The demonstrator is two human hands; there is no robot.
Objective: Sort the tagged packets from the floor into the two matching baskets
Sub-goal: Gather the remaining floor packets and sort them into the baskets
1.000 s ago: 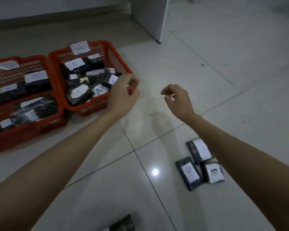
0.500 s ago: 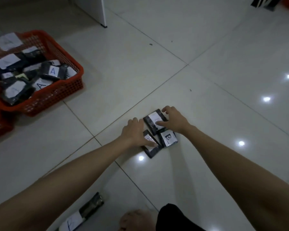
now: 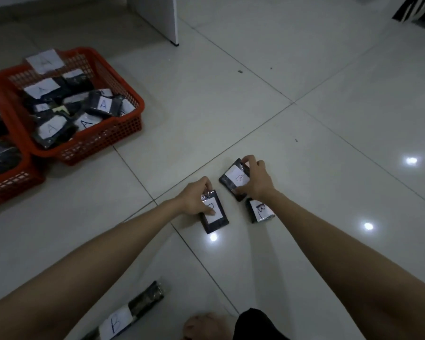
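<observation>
Three dark packets with white tags lie close together on the tiled floor. My left hand [image 3: 196, 198] grips the near-left packet [image 3: 215, 215], thumb on its tag. My right hand [image 3: 257, 179] holds the far packet [image 3: 234, 179], tagged B, by its edges. The third packet [image 3: 259, 210], also tagged B, lies by my right wrist. Another B packet [image 3: 130, 315] lies near the bottom edge. A red basket [image 3: 103, 141] labelled A holds several A packets at left; a second red basket [image 3: 12, 182] is cut off by the left edge.
A white furniture panel [image 3: 157, 15] stands on the floor at the top centre. My foot [image 3: 204, 327] and a dark trouser leg show at the bottom. Ceiling lights glare off the glossy tiles at right.
My hands came from the A basket down to the three floor packets. They now grip two of them, and the left packet has slid apart from the others.
</observation>
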